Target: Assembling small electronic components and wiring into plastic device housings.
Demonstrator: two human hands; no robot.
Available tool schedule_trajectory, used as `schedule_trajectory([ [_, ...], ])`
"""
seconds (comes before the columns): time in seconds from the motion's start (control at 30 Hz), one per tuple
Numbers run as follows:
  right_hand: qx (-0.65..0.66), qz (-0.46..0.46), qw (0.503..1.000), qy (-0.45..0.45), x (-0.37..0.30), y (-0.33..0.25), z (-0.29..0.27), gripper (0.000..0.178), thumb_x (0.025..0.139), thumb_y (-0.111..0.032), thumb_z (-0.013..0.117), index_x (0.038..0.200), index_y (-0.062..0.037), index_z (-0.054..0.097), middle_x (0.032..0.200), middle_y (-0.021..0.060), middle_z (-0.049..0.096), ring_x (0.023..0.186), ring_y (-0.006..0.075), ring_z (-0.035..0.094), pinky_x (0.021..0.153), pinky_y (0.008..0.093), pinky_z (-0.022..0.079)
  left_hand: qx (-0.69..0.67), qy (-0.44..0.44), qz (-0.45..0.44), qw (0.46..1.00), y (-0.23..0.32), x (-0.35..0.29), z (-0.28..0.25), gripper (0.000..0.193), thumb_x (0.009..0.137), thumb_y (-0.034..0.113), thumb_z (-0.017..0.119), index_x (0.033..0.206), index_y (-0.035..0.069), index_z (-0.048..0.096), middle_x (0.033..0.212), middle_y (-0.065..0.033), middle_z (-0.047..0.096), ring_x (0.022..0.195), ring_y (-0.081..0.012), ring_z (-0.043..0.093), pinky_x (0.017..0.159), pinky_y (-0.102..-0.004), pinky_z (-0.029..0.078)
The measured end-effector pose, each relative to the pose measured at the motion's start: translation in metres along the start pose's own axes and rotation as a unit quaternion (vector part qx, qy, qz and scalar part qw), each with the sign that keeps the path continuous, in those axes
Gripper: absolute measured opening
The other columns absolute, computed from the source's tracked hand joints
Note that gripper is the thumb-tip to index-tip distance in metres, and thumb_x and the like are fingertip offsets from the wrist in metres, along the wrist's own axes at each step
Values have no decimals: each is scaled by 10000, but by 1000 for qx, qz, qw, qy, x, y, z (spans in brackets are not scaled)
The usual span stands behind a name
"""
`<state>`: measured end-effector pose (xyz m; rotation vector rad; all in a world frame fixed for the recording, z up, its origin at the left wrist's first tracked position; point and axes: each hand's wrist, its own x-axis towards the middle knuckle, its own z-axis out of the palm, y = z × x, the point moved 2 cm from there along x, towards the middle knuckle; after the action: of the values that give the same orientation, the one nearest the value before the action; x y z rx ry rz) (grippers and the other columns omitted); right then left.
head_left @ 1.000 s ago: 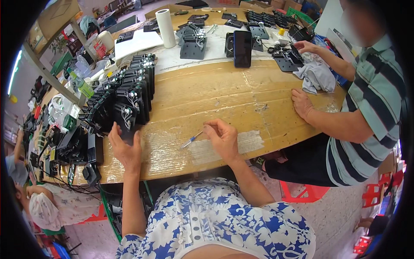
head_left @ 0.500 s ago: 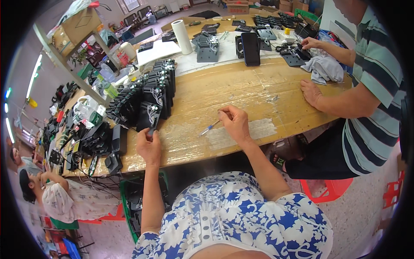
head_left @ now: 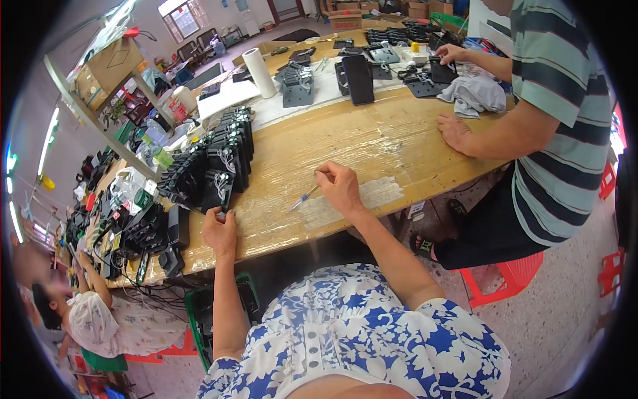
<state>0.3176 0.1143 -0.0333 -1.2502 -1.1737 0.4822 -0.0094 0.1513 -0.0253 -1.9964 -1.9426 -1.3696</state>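
My left hand is at the front end of a row of black metal brackets. Its thumb and fingers are closed at the lower edge of the nearest black bracket, which carries white wires; what they pinch is hidden. My right hand hovers over the middle of the table, thumb and forefinger pressed together. Anything between those fingertips is too small to make out. Just below them a pen with a clear barrel and blue parts lies on the table, beside a patch of pale tape.
On the right a co-worker's hand holds a black part near a grey cloth. A dark phone stands upright behind a white paper roll's right side. Cluttered black parts and a green crate are at left.
My view has tilted and shifted, so the whole table sits further left. My hands keep nearly the same places over it. The co-worker's black part is now tipped more upright.
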Motion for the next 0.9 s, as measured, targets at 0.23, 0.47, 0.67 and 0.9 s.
schedule_trajectory([
  [0.23,3,-8,1000,1,3,-7,-6,105,863,-67,651,863,36,674,677,38,660,627,71,607,577,248,481,-35,-3,-14,999,6,1,-2,255,791,183,761,971,23,676,649,-70,593,597,-192,567,589,-341,453],
  [0.47,12,-14,999,38,9,1,-4,88,850,-86,652,853,-4,682,667,85,664,600,164,638,576,313,487,-163,78,-23,983,17,-4,-2,206,826,145,753,935,-3,661,636,-41,558,583,-160,514,576,-323,433],
  [0.67,162,190,893,-375,-85,-68,-34,89,899,-122,678,912,-34,683,767,22,659,650,83,601,604,253,500,-219,-352,85,906,47,-101,-73,169,835,104,678,700,14,629,553,-91,530,503,-174,528,518,-334,422],
  [0.9,-197,39,918,-341,-160,49,-48,266,856,-237,683,1045,-54,722,951,148,724,942,310,681,855,401,526,3,-334,202,921,-49,-173,-11,287,815,189,689,1093,120,683,1034,-144,658,993,-350,616,810,-448,522],
])
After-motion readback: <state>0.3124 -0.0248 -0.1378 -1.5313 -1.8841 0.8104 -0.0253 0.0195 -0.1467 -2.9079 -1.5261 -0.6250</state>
